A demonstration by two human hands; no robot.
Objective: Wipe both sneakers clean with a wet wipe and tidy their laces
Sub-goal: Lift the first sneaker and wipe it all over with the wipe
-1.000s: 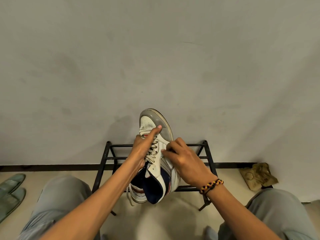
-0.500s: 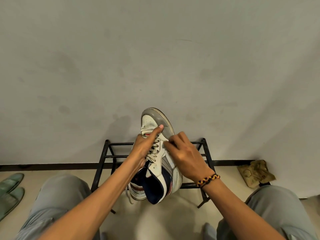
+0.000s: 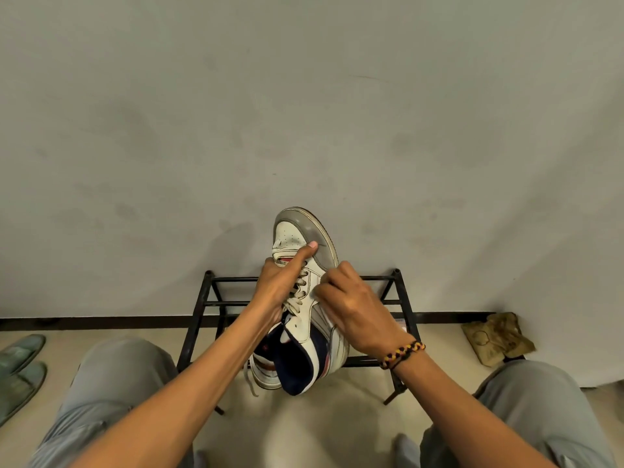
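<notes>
1. Head view: left hand (image 3: pixel 280 285) grips the white sneaker (image 3: pixel 305 298), thumb along its toe.
2. Right hand (image 3: pixel 354 309), fingers curled, pinches at the laces (image 3: pixel 299 288).
3. Sneaker is held toe-up toward 12 o'clock, before a black rack (image 3: pixel 401 298).
4. Green slippers (image 3: pixel 20 366) lie at 9 o'clock.

A plain grey-white wall (image 3: pixel 304 113) with faint smudges filled most of the view. A dark skirting strip (image 3: pixel 101 320) ran along its foot above a pale beige floor (image 3: pixel 304 434). A black metal shoe rack (image 3: pixel 202 298) stood against the wall. Light was soft and even.
</notes>
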